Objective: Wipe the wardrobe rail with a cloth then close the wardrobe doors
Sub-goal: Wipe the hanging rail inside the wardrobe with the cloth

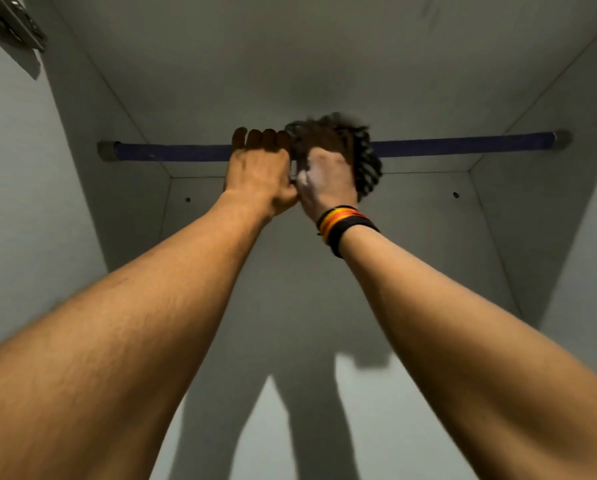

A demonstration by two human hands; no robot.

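Reaching up into the open wardrobe, two bare forearms fill the near view, the right one wearing striped wristbands [345, 227]. Further in, the left hand [260, 168] grips the rail [463, 147], its fingers [255, 140] curled closed over the bar. Touching it on the right, the right hand [324, 178] is closed on a dark cloth [345, 140], which is bunched over and around the rail near its middle. The cloth is blurred, so its weave cannot be told for sure; it looks soft, light and loosely ribbed, likely to drape and slide easily along the bar if pinched around it. The rail looks stiff and smooth, running straight between brackets [105, 152] on the side walls, just under the wardrobe's top panel [307, 57]. Wrapping the cloth fully round the bar would probably wipe best. Behind, the back panel [411, 216] shows the shadow of the arms. The doors are not clearly in view.
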